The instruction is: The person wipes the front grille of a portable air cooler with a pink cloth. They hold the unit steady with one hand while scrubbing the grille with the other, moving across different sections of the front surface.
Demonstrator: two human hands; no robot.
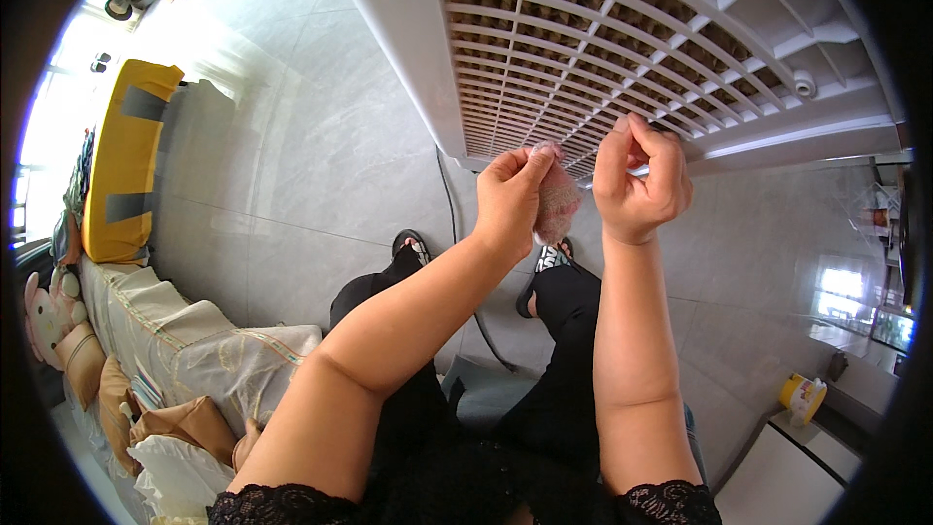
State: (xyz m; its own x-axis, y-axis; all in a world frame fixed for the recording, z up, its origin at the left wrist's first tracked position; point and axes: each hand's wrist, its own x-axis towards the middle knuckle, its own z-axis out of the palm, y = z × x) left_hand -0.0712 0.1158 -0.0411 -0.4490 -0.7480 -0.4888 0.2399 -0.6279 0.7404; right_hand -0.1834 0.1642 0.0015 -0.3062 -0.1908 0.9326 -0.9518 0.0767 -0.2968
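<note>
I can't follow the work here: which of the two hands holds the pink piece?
The left hand pinches the pink piece by its top; the right hand is beside it, fingers curled, holding none of it.

Bright daylight is pouring in from the window (44,126) at the far left, blowing that edge out to white and glaring off the glossy floor tiles (292,165). The fisheye lens is bending straight lines toward the dark rim, and the centre is staying fairly sharp.
</note>
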